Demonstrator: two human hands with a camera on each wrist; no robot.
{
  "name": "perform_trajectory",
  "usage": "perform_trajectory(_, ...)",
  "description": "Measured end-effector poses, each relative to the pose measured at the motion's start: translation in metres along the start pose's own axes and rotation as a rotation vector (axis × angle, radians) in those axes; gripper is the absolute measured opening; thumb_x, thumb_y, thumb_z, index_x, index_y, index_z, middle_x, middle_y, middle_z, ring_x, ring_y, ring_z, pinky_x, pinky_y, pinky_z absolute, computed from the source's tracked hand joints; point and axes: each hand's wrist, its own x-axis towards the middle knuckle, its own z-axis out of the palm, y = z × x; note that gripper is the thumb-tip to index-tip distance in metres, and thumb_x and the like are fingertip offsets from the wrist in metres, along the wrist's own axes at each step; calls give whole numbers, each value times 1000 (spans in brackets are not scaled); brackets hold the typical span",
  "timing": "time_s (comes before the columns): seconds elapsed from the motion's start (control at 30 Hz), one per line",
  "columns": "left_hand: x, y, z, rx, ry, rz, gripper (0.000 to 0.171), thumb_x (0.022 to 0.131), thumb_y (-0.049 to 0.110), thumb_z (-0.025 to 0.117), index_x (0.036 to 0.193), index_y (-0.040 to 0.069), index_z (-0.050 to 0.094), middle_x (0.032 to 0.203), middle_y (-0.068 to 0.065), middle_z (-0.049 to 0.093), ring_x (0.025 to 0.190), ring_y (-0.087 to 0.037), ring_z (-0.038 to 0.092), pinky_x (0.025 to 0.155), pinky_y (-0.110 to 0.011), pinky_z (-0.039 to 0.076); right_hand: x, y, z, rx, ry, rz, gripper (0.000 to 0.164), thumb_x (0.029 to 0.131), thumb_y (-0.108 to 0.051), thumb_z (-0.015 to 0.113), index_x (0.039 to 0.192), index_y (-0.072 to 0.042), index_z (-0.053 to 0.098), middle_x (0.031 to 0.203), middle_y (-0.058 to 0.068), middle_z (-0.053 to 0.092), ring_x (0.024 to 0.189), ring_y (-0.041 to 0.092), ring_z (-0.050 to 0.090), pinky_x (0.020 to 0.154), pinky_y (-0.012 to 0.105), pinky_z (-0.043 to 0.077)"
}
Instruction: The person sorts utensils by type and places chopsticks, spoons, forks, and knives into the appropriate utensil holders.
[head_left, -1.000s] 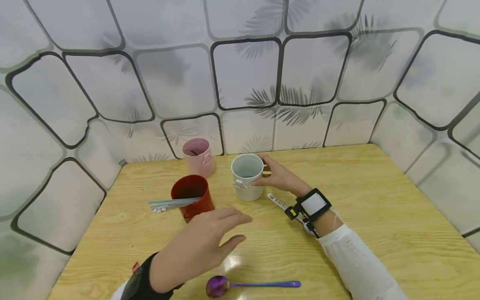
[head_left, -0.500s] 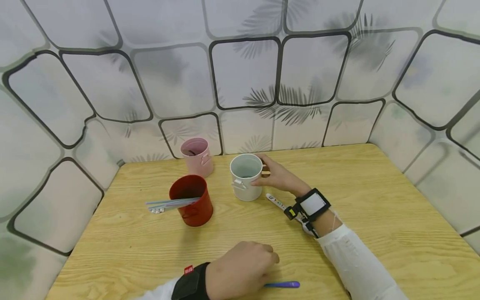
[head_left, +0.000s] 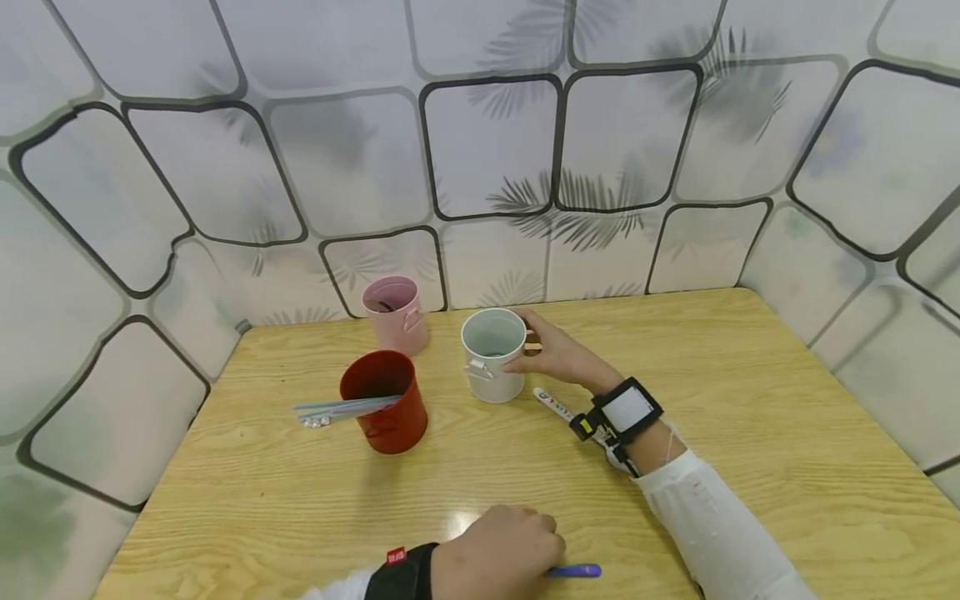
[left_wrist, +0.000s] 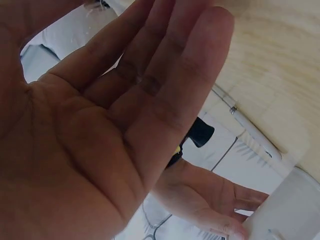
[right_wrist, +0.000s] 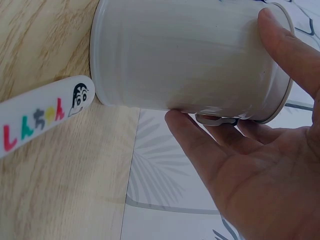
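Note:
My right hand [head_left: 553, 350] grips a small white bucket [head_left: 495, 379] by its right side, fingers at the side handle and thumb toward the front. In the right wrist view its thumb lies near the rim of the bucket, which stands upright on the table. My left hand [head_left: 502, 550] is low at the front, directly over a purple-blue metal spoon. Only the end of the spoon handle [head_left: 581, 571] sticks out on the right; the bowl is hidden. The left wrist view shows the palm and bent fingers [left_wrist: 165, 115], fingertips cut off; I cannot tell whether they pinch the spoon.
A red bucket [head_left: 401, 425] at left has pale sticks [head_left: 348, 407] leaning out. Behind it stands a pink bucket [head_left: 405, 333] with something dark inside. A white printed handle [right_wrist: 50, 112] lies partly under the right wrist. Patterned walls [head_left: 495, 150] enclose the wooden table [head_left: 750, 400].
My left hand has moved from beside the red bucket down and right, over the spoon, covering most of it. My right hand stays on the white bucket.

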Motion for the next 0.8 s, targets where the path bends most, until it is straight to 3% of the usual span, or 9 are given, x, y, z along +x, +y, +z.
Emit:
perform_trajectory(0.2, 2, 3, 7, 80, 28, 35, 14, 93, 36, 77, 86, 25, 74, 73, 14, 56, 62, 4, 43, 51, -15, 35, 1, 1, 0, -10, 2, -10, 84, 89, 6, 76, 157, 1, 27, 149, 27, 43, 134, 48, 48, 111, 59, 41)
perform_trajectory(0.57, 3, 6, 12, 125, 83, 50, 20, 94, 40, 74, 81, 25, 71, 69, 14, 55, 60, 5, 44, 48, -16, 35, 1, 2, 0, -13, 0, -6, 84, 89, 6, 76, 158, 0, 27, 149, 27, 43, 134, 47, 47, 111, 58, 41)
perform_trajectory(0.8, 4, 5, 11, 94, 55, 42, 22, 96, 41, 73, 82, 24, 73, 70, 14, 56, 61, 6, 44, 49, -15, 36, 0, 2, -1, -21, 2, -6, 84, 89, 6, 76, 157, 1, 27, 149, 28, 43, 134, 48, 47, 111, 59, 41)
